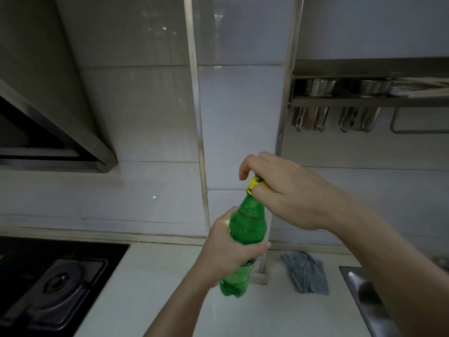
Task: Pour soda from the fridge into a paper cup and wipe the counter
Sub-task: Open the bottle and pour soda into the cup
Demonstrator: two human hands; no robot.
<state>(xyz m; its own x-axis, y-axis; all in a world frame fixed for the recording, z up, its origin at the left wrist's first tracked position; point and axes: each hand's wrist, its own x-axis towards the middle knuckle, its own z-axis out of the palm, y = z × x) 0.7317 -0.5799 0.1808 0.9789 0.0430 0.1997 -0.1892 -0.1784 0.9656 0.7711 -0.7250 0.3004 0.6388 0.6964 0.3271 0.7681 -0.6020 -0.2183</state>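
Step in hand: uncapping. The green soda bottle (246, 229) is held above the counter (150, 288), tilted a little, base toward the person, touching nothing but the hands. The left hand (228, 251) grips the bottle at mid-body, its fingers (263, 246) wrapped round and clamped on it. The right hand (286, 193) comes over the top, fingers curled and pinched on the yellow cap (254, 183). The cap appears seated on the neck; I cannot tell whether the seal is broken. No paper cup in view. A grey cloth (307, 273) lies crumpled on the counter near the wall, between the bottle and the sink (364, 295); the hob (48, 280) sits at the left. Judgement: pouring and wiping not yet begun. Next move calls for a firm twist against the left hand's hold, eased slowly since soda may fizz over, then locating the cup.
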